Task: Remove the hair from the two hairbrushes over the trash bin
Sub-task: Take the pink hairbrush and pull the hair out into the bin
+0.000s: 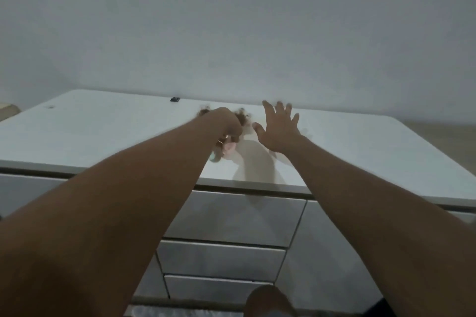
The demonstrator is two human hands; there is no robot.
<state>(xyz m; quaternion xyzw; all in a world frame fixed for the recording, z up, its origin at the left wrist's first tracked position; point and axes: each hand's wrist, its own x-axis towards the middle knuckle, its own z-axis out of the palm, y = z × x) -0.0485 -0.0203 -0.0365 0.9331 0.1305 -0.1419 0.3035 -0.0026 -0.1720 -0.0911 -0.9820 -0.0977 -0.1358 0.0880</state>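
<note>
My left hand (229, 123) is closed in a fist above the white dresser top (103, 131). It grips what look like the two hairbrushes (219, 154): a teal end and a pink end stick out below the fist. Brown tufts of hair (244, 114) show past the knuckles on both sides. The brush heads are mostly hidden by the hand. My right hand (278, 130) hovers just right of the fist with its fingers spread and nothing in it. No trash bin is in view.
A small black object (175, 99) lies at the dresser's back edge by the wall. Grey drawer fronts (231, 216) run below the top. A foot (268, 301) shows at the bottom edge. A beige item (7, 109) sits at far left.
</note>
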